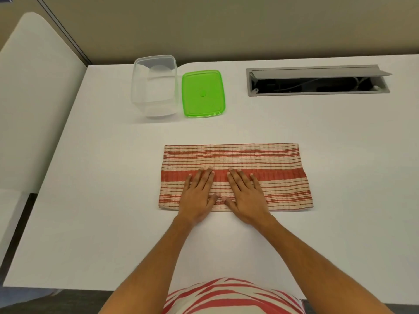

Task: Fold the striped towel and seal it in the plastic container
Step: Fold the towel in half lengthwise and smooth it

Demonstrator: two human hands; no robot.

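The red-and-cream striped towel [260, 159] lies flat on the white table as a wide folded rectangle. My left hand [198, 193] and my right hand [246, 196] rest palm-down side by side on its near middle, fingers spread, thumbs almost touching, holding nothing. Behind the towel to the left stands the clear plastic container [154, 85], uncovered and with nothing inside. Its green lid [203, 92] lies flat on the table just to the right of the container.
A grey cable hatch [317, 81] with its flap raised is set into the table at the back right. A white chair back [34, 87] stands off the table's left edge. The table's near edge runs close to my body.
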